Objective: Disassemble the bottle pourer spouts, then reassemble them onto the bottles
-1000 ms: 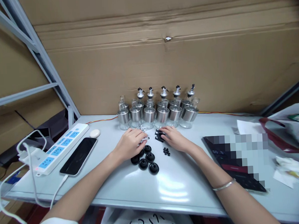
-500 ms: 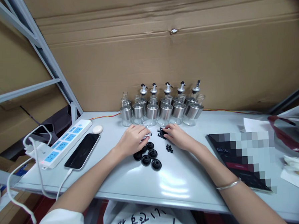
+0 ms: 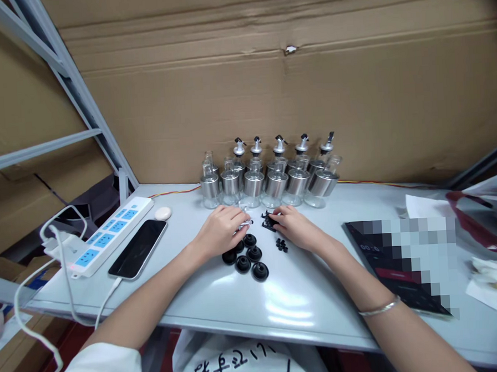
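Note:
My left hand (image 3: 221,232) rests on the table with its fingers curled round silver pourer pieces (image 3: 245,224), which it partly hides. My right hand (image 3: 294,227) has its fingers bent and pressed together on a small pile of black plastic lever pieces (image 3: 268,221). What lies under its fingertips is partly hidden. Several round black stoppers (image 3: 254,254) lie in front of and beside my left hand. Tiny black caps (image 3: 281,245) sit in a cluster just below my right hand.
Glass bottles with metal bands (image 3: 254,184) stand in rows behind the hands; several at the back carry pourer tops (image 3: 279,144). To the left are a power strip (image 3: 109,237), a phone (image 3: 138,250) and a round white case (image 3: 163,214). A dark tablet (image 3: 386,267) lies right.
Both hands stay nearly in place. The view has shifted very slightly; no piece has visibly been moved.

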A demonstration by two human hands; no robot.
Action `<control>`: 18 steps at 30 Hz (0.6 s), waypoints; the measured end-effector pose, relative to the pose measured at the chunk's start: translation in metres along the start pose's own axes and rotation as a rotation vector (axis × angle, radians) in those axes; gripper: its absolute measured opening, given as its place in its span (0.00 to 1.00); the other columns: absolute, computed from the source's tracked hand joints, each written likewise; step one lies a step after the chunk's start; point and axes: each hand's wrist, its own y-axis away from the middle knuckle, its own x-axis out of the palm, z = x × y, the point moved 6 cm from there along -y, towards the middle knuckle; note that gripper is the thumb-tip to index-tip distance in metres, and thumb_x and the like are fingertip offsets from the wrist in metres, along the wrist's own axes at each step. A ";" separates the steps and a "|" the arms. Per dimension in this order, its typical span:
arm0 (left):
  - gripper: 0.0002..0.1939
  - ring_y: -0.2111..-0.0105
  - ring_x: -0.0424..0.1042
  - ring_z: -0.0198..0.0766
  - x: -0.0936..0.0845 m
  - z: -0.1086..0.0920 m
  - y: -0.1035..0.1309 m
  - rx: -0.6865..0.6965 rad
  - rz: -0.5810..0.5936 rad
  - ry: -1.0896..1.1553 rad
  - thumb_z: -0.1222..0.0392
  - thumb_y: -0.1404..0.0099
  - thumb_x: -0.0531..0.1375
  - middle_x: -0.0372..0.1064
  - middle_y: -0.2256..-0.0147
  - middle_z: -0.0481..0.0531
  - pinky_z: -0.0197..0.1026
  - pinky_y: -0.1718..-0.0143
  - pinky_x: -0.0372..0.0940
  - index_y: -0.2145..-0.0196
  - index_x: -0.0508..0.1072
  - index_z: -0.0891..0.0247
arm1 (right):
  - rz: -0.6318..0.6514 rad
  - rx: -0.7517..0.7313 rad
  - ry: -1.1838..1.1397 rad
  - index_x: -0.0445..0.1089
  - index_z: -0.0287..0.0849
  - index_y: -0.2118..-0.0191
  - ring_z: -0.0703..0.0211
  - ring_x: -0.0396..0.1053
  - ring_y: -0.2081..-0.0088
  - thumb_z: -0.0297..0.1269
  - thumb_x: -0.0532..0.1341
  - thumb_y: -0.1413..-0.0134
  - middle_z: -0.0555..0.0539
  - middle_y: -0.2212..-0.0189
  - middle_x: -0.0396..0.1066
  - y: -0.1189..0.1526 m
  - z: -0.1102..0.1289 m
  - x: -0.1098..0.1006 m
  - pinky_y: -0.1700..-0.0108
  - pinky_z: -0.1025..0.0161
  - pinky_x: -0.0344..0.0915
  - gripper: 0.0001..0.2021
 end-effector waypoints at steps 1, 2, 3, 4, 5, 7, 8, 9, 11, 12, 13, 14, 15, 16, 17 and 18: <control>0.07 0.64 0.70 0.40 0.000 0.000 0.000 -0.002 -0.002 0.007 0.62 0.33 0.52 0.72 0.65 0.53 0.42 0.63 0.61 0.62 0.68 0.64 | 0.001 0.003 -0.009 0.73 0.38 0.56 0.46 0.62 0.55 0.31 0.52 0.42 0.37 0.57 0.67 0.000 0.000 -0.001 0.52 0.53 0.61 0.14; 0.07 0.64 0.70 0.40 0.000 0.000 0.000 -0.006 -0.003 0.016 0.62 0.33 0.52 0.72 0.64 0.53 0.42 0.63 0.61 0.61 0.68 0.64 | -0.002 0.005 -0.022 0.73 0.38 0.57 0.46 0.62 0.54 0.33 0.53 0.41 0.37 0.57 0.67 0.000 0.000 -0.001 0.52 0.53 0.61 0.13; 0.07 0.64 0.70 0.40 0.000 0.000 0.000 -0.011 -0.004 0.027 0.62 0.33 0.51 0.72 0.64 0.53 0.42 0.63 0.61 0.61 0.68 0.64 | -0.006 0.004 -0.037 0.73 0.38 0.57 0.46 0.62 0.54 0.35 0.53 0.41 0.37 0.57 0.67 0.000 -0.001 -0.001 0.51 0.53 0.61 0.14; 0.07 0.64 0.70 0.40 0.001 0.000 0.000 -0.016 -0.004 0.037 0.62 0.33 0.51 0.72 0.64 0.53 0.42 0.63 0.61 0.61 0.67 0.65 | -0.012 0.000 -0.052 0.73 0.38 0.57 0.45 0.62 0.54 0.38 0.55 0.42 0.37 0.57 0.67 -0.001 -0.001 -0.001 0.51 0.53 0.61 0.14; 0.07 0.63 0.70 0.40 0.001 0.000 0.000 -0.020 -0.002 0.045 0.62 0.33 0.51 0.71 0.64 0.53 0.42 0.63 0.61 0.61 0.67 0.65 | -0.016 -0.005 -0.065 0.73 0.38 0.56 0.45 0.62 0.53 0.39 0.56 0.43 0.37 0.57 0.67 -0.001 -0.002 0.000 0.51 0.53 0.61 0.14; 0.06 0.63 0.70 0.40 0.002 0.000 0.000 -0.024 0.007 0.058 0.62 0.33 0.51 0.71 0.63 0.53 0.43 0.62 0.62 0.60 0.66 0.65 | -0.023 -0.016 -0.081 0.73 0.38 0.54 0.45 0.63 0.53 0.39 0.59 0.45 0.37 0.57 0.67 -0.001 -0.004 0.002 0.51 0.53 0.61 0.16; 0.06 0.63 0.70 0.40 0.002 0.000 0.000 -0.024 0.012 0.061 0.62 0.32 0.51 0.71 0.63 0.53 0.43 0.62 0.62 0.60 0.66 0.65 | -0.027 -0.020 -0.087 0.72 0.38 0.53 0.46 0.63 0.53 0.38 0.59 0.46 0.37 0.56 0.68 -0.001 -0.006 0.003 0.51 0.53 0.61 0.16; 0.06 0.62 0.70 0.41 0.003 -0.001 0.000 -0.024 0.018 0.064 0.62 0.32 0.51 0.71 0.63 0.53 0.43 0.62 0.62 0.60 0.66 0.65 | -0.030 -0.021 -0.094 0.71 0.38 0.52 0.46 0.63 0.53 0.37 0.59 0.46 0.37 0.56 0.68 -0.001 -0.007 0.004 0.51 0.52 0.62 0.16; 0.06 0.62 0.69 0.41 0.003 -0.001 0.000 -0.029 0.036 0.067 0.63 0.32 0.51 0.71 0.63 0.53 0.43 0.61 0.62 0.60 0.66 0.64 | -0.031 -0.018 -0.109 0.71 0.38 0.50 0.46 0.63 0.53 0.36 0.59 0.46 0.37 0.56 0.68 -0.002 -0.009 0.005 0.51 0.52 0.62 0.17; 0.06 0.62 0.69 0.41 0.004 -0.001 0.000 -0.036 0.044 0.067 0.63 0.33 0.51 0.70 0.63 0.53 0.44 0.61 0.62 0.60 0.66 0.65 | -0.029 -0.014 -0.114 0.70 0.37 0.50 0.46 0.63 0.53 0.36 0.59 0.46 0.37 0.55 0.68 -0.002 -0.009 0.005 0.51 0.52 0.62 0.18; 0.06 0.62 0.68 0.42 0.004 -0.001 0.000 -0.045 0.051 0.068 0.64 0.33 0.51 0.70 0.63 0.54 0.44 0.61 0.62 0.60 0.65 0.65 | -0.028 -0.007 -0.119 0.70 0.36 0.50 0.46 0.63 0.53 0.36 0.59 0.46 0.37 0.56 0.68 -0.002 -0.010 0.004 0.51 0.52 0.62 0.18; 0.06 0.62 0.68 0.42 0.005 -0.001 -0.001 -0.055 0.053 0.074 0.64 0.33 0.51 0.69 0.63 0.54 0.44 0.60 0.63 0.60 0.65 0.65 | -0.032 0.001 -0.124 0.70 0.36 0.50 0.46 0.63 0.53 0.36 0.59 0.45 0.37 0.56 0.68 -0.002 -0.009 0.002 0.51 0.52 0.62 0.18; 0.06 0.62 0.67 0.42 0.005 0.000 -0.001 -0.065 0.049 0.086 0.65 0.33 0.51 0.69 0.64 0.55 0.44 0.60 0.63 0.60 0.65 0.65 | -0.046 0.009 -0.133 0.70 0.36 0.51 0.46 0.64 0.54 0.36 0.58 0.45 0.37 0.56 0.68 -0.002 -0.008 -0.002 0.51 0.52 0.62 0.17; 0.06 0.62 0.66 0.42 0.005 0.000 -0.001 -0.074 0.041 0.103 0.65 0.33 0.51 0.68 0.64 0.55 0.44 0.61 0.63 0.60 0.65 0.66 | -0.073 0.014 -0.146 0.71 0.36 0.52 0.47 0.64 0.54 0.36 0.58 0.44 0.37 0.57 0.69 -0.002 -0.006 -0.006 0.51 0.52 0.62 0.16; 0.06 0.62 0.66 0.42 0.006 -0.001 -0.001 -0.079 0.031 0.126 0.65 0.34 0.51 0.68 0.64 0.55 0.43 0.61 0.64 0.61 0.65 0.66 | -0.111 0.015 -0.166 0.71 0.37 0.53 0.47 0.64 0.55 0.37 0.57 0.43 0.38 0.58 0.69 -0.001 -0.003 -0.012 0.51 0.52 0.62 0.15; 0.05 0.62 0.66 0.42 0.006 -0.001 -0.001 -0.083 0.021 0.150 0.64 0.34 0.51 0.68 0.65 0.55 0.43 0.61 0.64 0.61 0.65 0.66 | -0.157 0.008 -0.194 0.71 0.38 0.54 0.48 0.64 0.55 0.37 0.56 0.42 0.39 0.59 0.70 -0.001 0.002 -0.020 0.51 0.52 0.61 0.15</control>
